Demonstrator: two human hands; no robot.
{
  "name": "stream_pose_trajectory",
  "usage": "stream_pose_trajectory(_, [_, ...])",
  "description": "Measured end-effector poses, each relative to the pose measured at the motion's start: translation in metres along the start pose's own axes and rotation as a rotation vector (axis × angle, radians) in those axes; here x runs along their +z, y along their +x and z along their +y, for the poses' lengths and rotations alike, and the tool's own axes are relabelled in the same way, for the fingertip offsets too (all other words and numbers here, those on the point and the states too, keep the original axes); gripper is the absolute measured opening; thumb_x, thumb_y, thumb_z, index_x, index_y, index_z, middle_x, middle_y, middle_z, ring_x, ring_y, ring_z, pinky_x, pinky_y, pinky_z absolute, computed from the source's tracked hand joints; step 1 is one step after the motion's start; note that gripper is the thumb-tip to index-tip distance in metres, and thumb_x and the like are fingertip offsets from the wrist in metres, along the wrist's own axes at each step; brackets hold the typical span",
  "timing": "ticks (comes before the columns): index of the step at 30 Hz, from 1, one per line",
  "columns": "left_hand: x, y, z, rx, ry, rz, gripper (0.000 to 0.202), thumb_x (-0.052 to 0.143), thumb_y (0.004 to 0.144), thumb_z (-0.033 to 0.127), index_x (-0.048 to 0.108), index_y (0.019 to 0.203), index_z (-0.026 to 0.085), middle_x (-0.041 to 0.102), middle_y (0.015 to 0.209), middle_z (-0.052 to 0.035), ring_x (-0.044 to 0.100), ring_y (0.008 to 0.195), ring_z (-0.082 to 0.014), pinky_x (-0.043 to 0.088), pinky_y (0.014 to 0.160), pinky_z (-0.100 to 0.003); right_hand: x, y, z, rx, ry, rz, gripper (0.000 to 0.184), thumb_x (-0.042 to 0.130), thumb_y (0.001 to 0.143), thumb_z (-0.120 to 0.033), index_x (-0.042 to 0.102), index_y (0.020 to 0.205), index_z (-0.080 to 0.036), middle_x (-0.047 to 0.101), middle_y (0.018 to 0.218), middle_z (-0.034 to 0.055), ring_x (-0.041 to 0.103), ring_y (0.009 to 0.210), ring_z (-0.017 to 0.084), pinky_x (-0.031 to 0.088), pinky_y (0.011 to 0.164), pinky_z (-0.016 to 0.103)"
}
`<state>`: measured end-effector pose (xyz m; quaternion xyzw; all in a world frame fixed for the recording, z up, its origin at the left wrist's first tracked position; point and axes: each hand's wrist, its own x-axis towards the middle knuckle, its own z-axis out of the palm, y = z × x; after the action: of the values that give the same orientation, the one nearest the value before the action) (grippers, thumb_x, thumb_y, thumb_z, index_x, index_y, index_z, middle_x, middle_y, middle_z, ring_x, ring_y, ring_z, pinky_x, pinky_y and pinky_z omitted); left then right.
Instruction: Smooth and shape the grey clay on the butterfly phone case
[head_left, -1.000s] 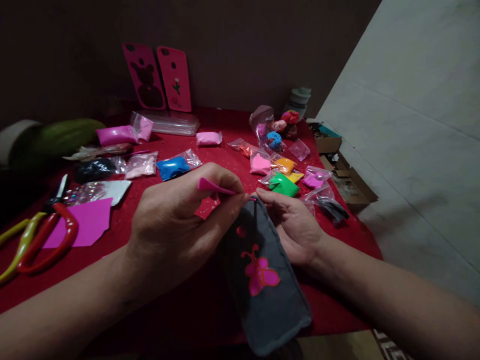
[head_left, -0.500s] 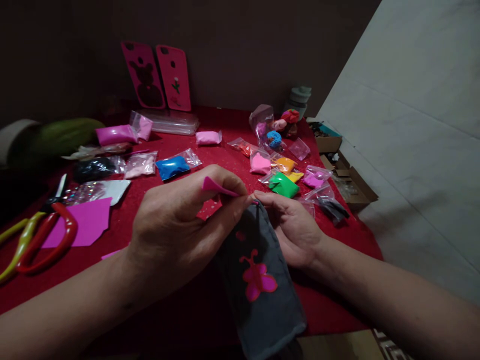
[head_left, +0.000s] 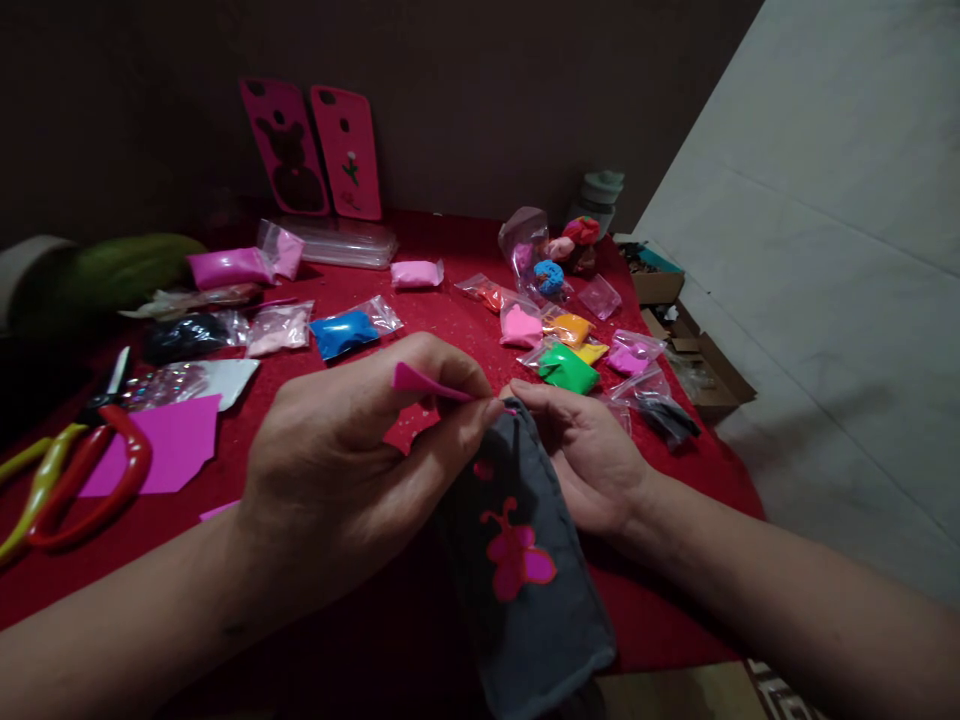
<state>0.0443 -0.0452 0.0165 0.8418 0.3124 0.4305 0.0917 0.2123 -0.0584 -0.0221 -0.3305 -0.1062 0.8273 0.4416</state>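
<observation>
My left hand pinches a thin pink modelling tool, its tip at the top edge of a dark grey phone case. The case bears a pink butterfly shape and a small red dot above it. My right hand cups the case from behind and the right, fingers curled round its upper edge. The case tilts over the front of a red table.
Several small bags of coloured clay lie across the table, among them blue, green and pink. Two pink phone cases lean on the back wall. Red-handled scissors and pink sheet lie left. Cardboard boxes sit right.
Both hands and the case have stayed almost in place; the case shifted slightly and the tool's tip remains at its top edge.
</observation>
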Motion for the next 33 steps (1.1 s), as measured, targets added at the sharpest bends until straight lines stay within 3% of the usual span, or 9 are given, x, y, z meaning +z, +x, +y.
stream_pose_trajectory(3, [0.003, -0.002, -0.003, 0.028, 0.043, 0.058, 0.003, 0.063, 0.084, 0.015, 0.063, 0.085, 0.017, 0.066, 0.072, 0.0066, 0.059, 0.062, -0.0027, 0.046, 0.060, -0.011, 0.002, 0.001, 0.000, 0.010, 0.011, -0.017, 0.034, 0.042, 0.087, -0.022, 0.067, 0.065, -0.014, 0.065, 0.052, 0.0021, 0.058, 0.044, 0.014, 0.054, 0.069, 0.034])
stream_pose_trajectory(7, [0.004, -0.003, -0.001, -0.041, 0.043, 0.091, 0.002, 0.064, 0.084, 0.016, 0.063, 0.085, 0.018, 0.067, 0.074, 0.0068, 0.060, 0.064, -0.0024, 0.045, 0.063, -0.010, 0.004, 0.002, 0.001, 0.008, 0.021, -0.004, 0.033, 0.043, 0.086, -0.021, 0.068, 0.065, -0.014, 0.066, 0.052, 0.0026, 0.058, 0.044, 0.014, 0.053, 0.063, 0.031])
stream_pose_trajectory(11, [0.001, -0.002, 0.001, -0.059, 0.005, 0.035, 0.003, 0.061, 0.085, 0.016, 0.065, 0.085, 0.016, 0.066, 0.073, 0.0052, 0.060, 0.063, -0.0030, 0.046, 0.062, -0.011, 0.003, 0.001, 0.001, 0.003, 0.018, 0.025, 0.030, 0.047, 0.084, -0.022, 0.067, 0.063, -0.013, 0.068, 0.054, 0.0029, 0.061, 0.048, 0.014, 0.051, 0.056, 0.026])
stream_pose_trajectory(14, [0.000, -0.002, 0.001, -0.022, 0.020, 0.003, 0.005, 0.060, 0.085, 0.017, 0.064, 0.084, 0.015, 0.066, 0.071, 0.0047, 0.059, 0.062, -0.0027, 0.045, 0.061, -0.011, 0.003, 0.000, 0.000, 0.005, 0.008, 0.007, 0.029, 0.047, 0.083, -0.023, 0.067, 0.063, -0.014, 0.068, 0.054, 0.0026, 0.061, 0.047, 0.014, 0.051, 0.058, 0.028])
stream_pose_trajectory(19, [0.001, -0.002, 0.001, -0.012, 0.056, 0.069, 0.002, 0.064, 0.083, 0.015, 0.064, 0.085, 0.016, 0.067, 0.074, 0.0057, 0.060, 0.066, -0.0019, 0.044, 0.065, -0.009, 0.002, 0.001, 0.000, 0.001, 0.017, 0.031, 0.026, 0.048, 0.082, -0.021, 0.066, 0.065, -0.015, 0.065, 0.052, 0.0010, 0.055, 0.043, 0.013, 0.053, 0.067, 0.032])
stream_pose_trajectory(24, [-0.001, -0.002, 0.005, -0.065, 0.041, 0.029, 0.004, 0.064, 0.083, 0.014, 0.063, 0.085, 0.018, 0.067, 0.074, 0.0058, 0.060, 0.065, -0.0045, 0.046, 0.063, -0.014, 0.001, 0.001, 0.001, 0.010, 0.031, 0.016, 0.021, 0.053, 0.078, -0.023, 0.064, 0.063, -0.014, 0.064, 0.052, 0.0008, 0.056, 0.045, 0.012, 0.052, 0.067, 0.031])
stream_pose_trajectory(28, [-0.003, -0.001, 0.005, -0.215, 0.018, 0.101, 0.002, 0.066, 0.084, 0.024, 0.064, 0.086, 0.023, 0.069, 0.079, 0.0069, 0.063, 0.069, -0.0083, 0.047, 0.066, -0.021, 0.002, 0.001, 0.001, -0.039, 0.041, 0.050, 0.022, 0.056, 0.077, -0.024, 0.060, 0.058, -0.015, 0.063, 0.051, 0.0002, 0.058, 0.047, 0.011, 0.049, 0.059, 0.025])
stream_pose_trajectory(33, [-0.002, -0.002, -0.005, -0.111, 0.037, 0.121, 0.005, 0.066, 0.083, 0.024, 0.064, 0.087, 0.025, 0.069, 0.075, 0.0078, 0.063, 0.067, -0.0088, 0.047, 0.063, -0.022, 0.004, 0.000, 0.000, -0.052, 0.012, 0.057, 0.020, 0.057, 0.076, -0.023, 0.059, 0.058, -0.015, 0.063, 0.051, 0.0005, 0.057, 0.047, 0.012, 0.048, 0.056, 0.025])
